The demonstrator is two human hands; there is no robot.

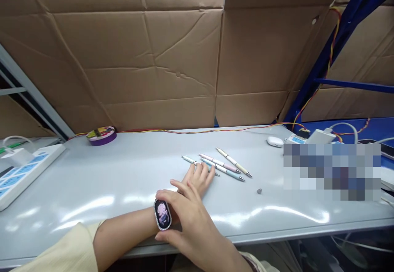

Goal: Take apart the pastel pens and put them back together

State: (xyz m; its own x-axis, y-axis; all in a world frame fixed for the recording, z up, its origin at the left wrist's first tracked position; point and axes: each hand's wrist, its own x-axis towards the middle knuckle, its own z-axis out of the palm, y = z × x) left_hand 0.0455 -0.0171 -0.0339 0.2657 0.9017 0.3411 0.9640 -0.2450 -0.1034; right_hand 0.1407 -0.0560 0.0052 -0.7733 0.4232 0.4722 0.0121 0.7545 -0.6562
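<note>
My left hand (pixel 200 176) lies flat on the grey table (pixel 92 186), fingers stretched out, its fingertips touching the nearest of several pastel pens (pixel 226 166). A smartwatch (pixel 162 214) with an oval pink face sits on my left wrist. My right hand (pixel 192 222) reaches across from the lower right and covers the back of my left hand. Its thumb and forefinger close round the watch case. A small grey pen tip (pixel 259 190) lies alone to the right of the pens.
A purple tape roll (pixel 101 135) sits at the back left, and a white and blue power strip (pixel 21 169) lies at the left edge. A white oval object (pixel 275 141), chargers and red-yellow wires (pixel 191 131) run along the back. Cardboard (pixel 154 58) walls the rear.
</note>
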